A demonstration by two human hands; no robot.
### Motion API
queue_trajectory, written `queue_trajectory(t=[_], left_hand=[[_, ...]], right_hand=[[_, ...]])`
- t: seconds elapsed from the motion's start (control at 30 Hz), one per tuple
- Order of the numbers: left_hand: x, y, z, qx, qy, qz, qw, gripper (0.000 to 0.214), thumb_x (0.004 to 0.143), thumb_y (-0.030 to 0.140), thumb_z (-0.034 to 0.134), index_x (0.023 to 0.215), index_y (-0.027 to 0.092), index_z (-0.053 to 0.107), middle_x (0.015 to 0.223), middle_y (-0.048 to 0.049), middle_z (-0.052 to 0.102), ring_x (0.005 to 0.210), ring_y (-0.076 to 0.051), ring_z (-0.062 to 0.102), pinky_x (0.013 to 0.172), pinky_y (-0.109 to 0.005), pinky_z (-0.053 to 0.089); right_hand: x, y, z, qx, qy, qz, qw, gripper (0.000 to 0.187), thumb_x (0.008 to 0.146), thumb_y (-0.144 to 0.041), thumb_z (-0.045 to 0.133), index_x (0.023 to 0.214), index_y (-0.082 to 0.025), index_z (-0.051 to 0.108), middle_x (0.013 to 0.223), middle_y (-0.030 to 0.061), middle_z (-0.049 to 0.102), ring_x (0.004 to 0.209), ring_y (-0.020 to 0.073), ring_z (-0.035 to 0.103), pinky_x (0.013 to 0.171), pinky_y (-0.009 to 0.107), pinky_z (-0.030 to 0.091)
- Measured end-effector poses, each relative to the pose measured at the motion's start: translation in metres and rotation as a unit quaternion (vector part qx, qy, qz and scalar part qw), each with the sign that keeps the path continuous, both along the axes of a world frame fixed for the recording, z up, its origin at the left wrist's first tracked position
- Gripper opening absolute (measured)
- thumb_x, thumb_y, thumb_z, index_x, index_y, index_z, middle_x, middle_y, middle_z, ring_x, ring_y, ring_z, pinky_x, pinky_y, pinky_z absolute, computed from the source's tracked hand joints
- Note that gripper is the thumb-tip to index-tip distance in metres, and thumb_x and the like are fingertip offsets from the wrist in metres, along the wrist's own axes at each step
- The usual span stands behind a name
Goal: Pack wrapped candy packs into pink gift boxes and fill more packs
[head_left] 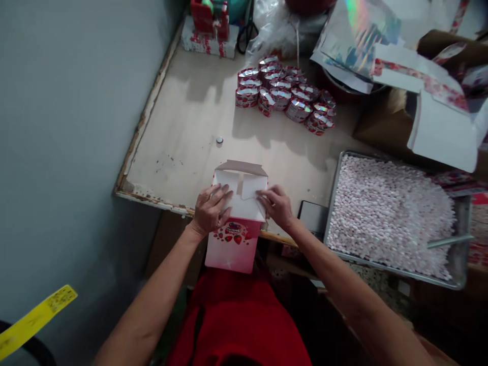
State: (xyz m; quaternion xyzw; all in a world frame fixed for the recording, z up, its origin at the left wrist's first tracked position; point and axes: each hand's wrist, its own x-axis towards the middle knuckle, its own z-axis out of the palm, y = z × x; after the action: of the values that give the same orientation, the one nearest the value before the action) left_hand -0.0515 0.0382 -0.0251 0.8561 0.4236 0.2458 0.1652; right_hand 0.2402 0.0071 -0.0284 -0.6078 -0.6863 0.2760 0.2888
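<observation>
A pink-and-white cardboard box with strawberry pictures stands at the table's near edge, against my body. Its top is open: two white side flaps are folded inward with a narrow gap between them, the far flap stands up, and the long front panel hangs toward me. My left hand lies over the left flap with its fingers spread. At the right edge, my right hand pinches the right flap between thumb and fingers. What is inside the box is hidden.
Several red strawberry-print packets stand grouped at the back. A metal tray of small pale pieces holds a scoop-like tool at right. A dark flat device lies beside it. Tape dispenser, scissors, and small round cap are on the table.
</observation>
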Motion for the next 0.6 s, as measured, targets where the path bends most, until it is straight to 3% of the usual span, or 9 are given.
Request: queue_trajectory(t=[0.07, 0.1, 0.17, 0.23, 0.3, 0.37, 0.43, 0.53, 0.6], left_hand=[[-0.002, 0.002, 0.0, -0.015, 0.009, 0.001, 1.0, 0.048, 0.09, 0.04, 0.067, 0.136, 0.028, 0.073, 0.147, -0.0082, 0.067, 0.141, -0.036, 0.058, 0.12, -0.058, 0.042], [-0.004, 0.003, 0.0, -0.022, 0.005, 0.001, 1.0, 0.047, 0.09, 0.041, 0.067, 0.134, 0.028, 0.074, 0.146, -0.0082, 0.068, 0.141, -0.035, 0.058, 0.121, -0.058, 0.042], [-0.008, 0.005, -0.001, -0.035, -0.015, -0.007, 0.999, 0.043, 0.09, 0.042, 0.067, 0.13, 0.029, 0.076, 0.143, -0.0081, 0.07, 0.14, -0.034, 0.06, 0.122, -0.059, 0.042], [-0.014, 0.007, -0.003, -0.044, -0.037, -0.026, 0.998, 0.039, 0.09, 0.042, 0.066, 0.126, 0.029, 0.077, 0.141, -0.007, 0.071, 0.14, -0.032, 0.061, 0.123, -0.059, 0.043], [-0.02, 0.007, -0.006, -0.04, -0.048, -0.043, 0.997, 0.037, 0.092, 0.041, 0.064, 0.123, 0.029, 0.078, 0.14, -0.0064, 0.072, 0.14, -0.03, 0.061, 0.121, -0.058, 0.046], [-0.026, 0.005, -0.009, -0.021, -0.052, -0.043, 0.998, 0.035, 0.092, 0.041, 0.064, 0.121, 0.027, 0.079, 0.14, -0.0075, 0.071, 0.14, -0.03, 0.061, 0.118, -0.055, 0.05], [-0.028, -0.001, -0.012, -0.003, -0.057, -0.021, 0.998, 0.033, 0.094, 0.043, 0.064, 0.118, 0.027, 0.08, 0.141, -0.0091, 0.071, 0.139, -0.031, 0.061, 0.117, -0.054, 0.051], [-0.025, -0.014, -0.014, -0.018, -0.082, 0.033, 0.996, 0.033, 0.097, 0.047, 0.06, 0.114, 0.026, 0.08, 0.14, -0.011, 0.071, 0.137, -0.031, 0.061, 0.117, -0.054, 0.05], [-0.02, -0.022, -0.014, -0.052, -0.112, 0.081, 0.989, 0.036, 0.099, 0.053, 0.058, 0.112, 0.025, 0.078, 0.141, -0.0126, 0.069, 0.135, -0.03, 0.061, 0.117, -0.053, 0.049]], right_hand=[[0.004, 0.016, -0.003, 0.018, -0.001, -0.085, 0.996, 0.062, 0.093, -0.06, 0.067, 0.142, -0.022, 0.062, 0.109, 0.0123, 0.059, 0.096, 0.0287, 0.058, 0.087, 0.044, 0.054], [0.006, 0.026, -0.001, 0.023, -0.01, -0.089, 0.996, 0.078, 0.088, -0.062, 0.073, 0.152, -0.022, 0.053, 0.116, 0.0145, 0.06, 0.102, 0.0312, 0.058, 0.089, 0.046, 0.053], [0.011, 0.05, 0.006, 0.01, -0.033, -0.014, 0.999, 0.094, 0.087, -0.058, 0.076, 0.165, -0.024, 0.037, 0.124, 0.0157, 0.063, 0.108, 0.0333, 0.057, 0.092, 0.048, 0.052], [0.014, 0.069, 0.015, -0.014, -0.075, 0.116, 0.99, 0.078, 0.096, -0.046, 0.068, 0.166, -0.031, 0.037, 0.114, 0.0106, 0.068, 0.101, 0.0296, 0.058, 0.092, 0.043, 0.049], [0.012, 0.077, 0.025, -0.02, -0.136, 0.232, 0.963, 0.059, 0.104, -0.03, 0.055, 0.161, -0.039, 0.045, 0.1, 0.0058, 0.069, 0.091, 0.0246, 0.056, 0.09, 0.039, 0.046], [0.008, 0.073, 0.035, -0.01, -0.187, 0.318, 0.929, 0.061, 0.103, -0.018, 0.051, 0.157, -0.045, 0.049, 0.102, 0.005, 0.069, 0.088, 0.0225, 0.054, 0.087, 0.036, 0.044], [0.005, 0.064, 0.046, 0.003, -0.212, 0.374, 0.903, 0.067, 0.098, -0.014, 0.059, 0.156, -0.046, 0.051, 0.113, 0.0072, 0.067, 0.092, 0.024, 0.054, 0.087, 0.038, 0.043], [0.007, 0.06, 0.062, -0.018, -0.195, 0.422, 0.885, 0.073, 0.086, -0.02, 0.074, 0.154, -0.039, 0.055, 0.125, 0.0117, 0.063, 0.103, 0.0292, 0.055, 0.092, 0.043, 0.044], [0.007, 0.069, 0.068, -0.071, -0.145, 0.431, 0.888, 0.062, 0.084, -0.03, 0.078, 0.144, -0.035, 0.065, 0.124, 0.0116, 0.064, 0.106, 0.0296, 0.055, 0.094, 0.044, 0.045]])
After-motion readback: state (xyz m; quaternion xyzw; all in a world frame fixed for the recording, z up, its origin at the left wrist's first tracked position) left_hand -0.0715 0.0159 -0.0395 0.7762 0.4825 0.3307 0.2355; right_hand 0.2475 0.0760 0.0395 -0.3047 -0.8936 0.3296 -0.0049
